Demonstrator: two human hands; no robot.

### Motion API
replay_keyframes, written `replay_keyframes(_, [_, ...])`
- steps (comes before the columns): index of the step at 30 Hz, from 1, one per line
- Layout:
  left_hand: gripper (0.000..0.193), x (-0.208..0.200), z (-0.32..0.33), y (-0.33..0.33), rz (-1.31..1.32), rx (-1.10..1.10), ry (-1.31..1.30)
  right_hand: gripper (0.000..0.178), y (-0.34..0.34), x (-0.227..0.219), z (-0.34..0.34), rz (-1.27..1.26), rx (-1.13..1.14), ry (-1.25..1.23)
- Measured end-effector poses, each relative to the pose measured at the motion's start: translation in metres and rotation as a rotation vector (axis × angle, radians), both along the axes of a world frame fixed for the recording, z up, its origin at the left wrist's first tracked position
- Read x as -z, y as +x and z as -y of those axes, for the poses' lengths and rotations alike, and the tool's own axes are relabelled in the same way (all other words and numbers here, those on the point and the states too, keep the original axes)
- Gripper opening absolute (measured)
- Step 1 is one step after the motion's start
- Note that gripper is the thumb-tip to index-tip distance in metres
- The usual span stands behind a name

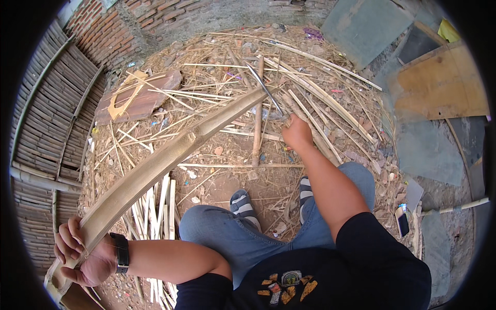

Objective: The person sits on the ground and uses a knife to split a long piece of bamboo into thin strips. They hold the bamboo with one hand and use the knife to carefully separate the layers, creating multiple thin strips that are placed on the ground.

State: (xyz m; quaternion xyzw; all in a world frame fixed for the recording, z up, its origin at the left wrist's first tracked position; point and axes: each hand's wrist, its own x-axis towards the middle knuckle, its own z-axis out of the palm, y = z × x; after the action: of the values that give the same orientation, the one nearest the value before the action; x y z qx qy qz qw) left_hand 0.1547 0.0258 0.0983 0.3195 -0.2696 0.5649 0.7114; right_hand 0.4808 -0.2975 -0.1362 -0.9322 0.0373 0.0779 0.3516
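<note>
A long split bamboo pole (155,157), hollow side up, slants from the lower left to the upper middle. Near its lower end my left hand (88,253) grips it, fingers over one edge and thumb on the other side. My right hand (298,133) is closed round the handle of a long-bladed knife (262,85), the handle mostly hidden in the fist. The blade crosses the pole's far tip and points up and to the left; whether it has cut into the bamboo I cannot tell.
Bamboo strips (155,206) lie piled by my left knee, with more scattered on the littered ground. A brown board (150,95) lies at the far left. A bamboo wall (49,108), a brick wall (103,31) and leaning panels (436,80) surround me. A phone (402,222) rests at the right.
</note>
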Motion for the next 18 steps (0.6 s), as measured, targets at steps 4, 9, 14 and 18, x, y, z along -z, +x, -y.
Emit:
replay_keyframes(4, [0.018,0.002,-0.005,-0.003,-0.006,0.009,0.014,0.044,0.004,0.018,-0.003,0.092,-0.072,0.081])
replay_keyframes(9, [0.019,-0.001,-0.005,-0.011,0.008,0.005,0.028,0.041,-0.028,-0.011,-0.023,0.195,-0.228,-0.09])
replay_keyframes(14, [0.02,-0.004,0.001,-0.01,-0.018,-0.076,0.034,0.04,-0.036,-0.008,-0.026,0.55,-0.467,-0.125])
replay_keyframes(18, [0.021,-0.007,0.003,-0.023,0.014,-0.081,0.042,0.04,-0.012,0.009,-0.009,0.234,-0.135,-0.208])
